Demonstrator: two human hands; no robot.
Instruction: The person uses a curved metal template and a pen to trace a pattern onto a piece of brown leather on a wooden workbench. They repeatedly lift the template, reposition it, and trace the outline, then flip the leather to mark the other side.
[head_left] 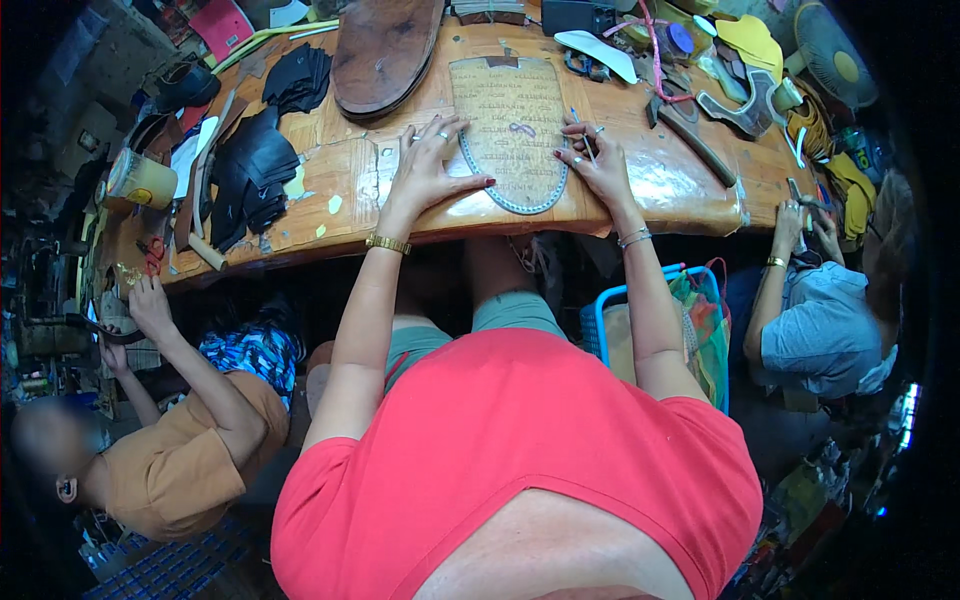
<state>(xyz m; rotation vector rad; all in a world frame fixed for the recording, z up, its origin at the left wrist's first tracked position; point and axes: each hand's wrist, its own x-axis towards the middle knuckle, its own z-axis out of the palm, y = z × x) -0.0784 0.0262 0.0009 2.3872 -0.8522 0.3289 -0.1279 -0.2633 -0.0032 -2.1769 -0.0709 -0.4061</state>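
A tan panel (510, 130) with a rounded near end lies flat on the wooden table in front of me. Rows of print cover it, and a pale dotted band runs along its curved rim. My left hand (432, 165) rests at the panel's left edge, fingers spread and the thumb reaching to the band. At the right edge, my right hand (597, 165) closes on a slim pen-like tool (588, 147), whose exact kind I cannot make out. Its fingers touch the panel's side.
Brown leather pieces (388, 55) and black leather pieces (255, 170) lie to the left. A hammer (695, 140) lies right, near a fan (835, 60). A blue basket (597, 335) stands below the table edge. Co-workers sit left (190, 450) and right (825, 320).
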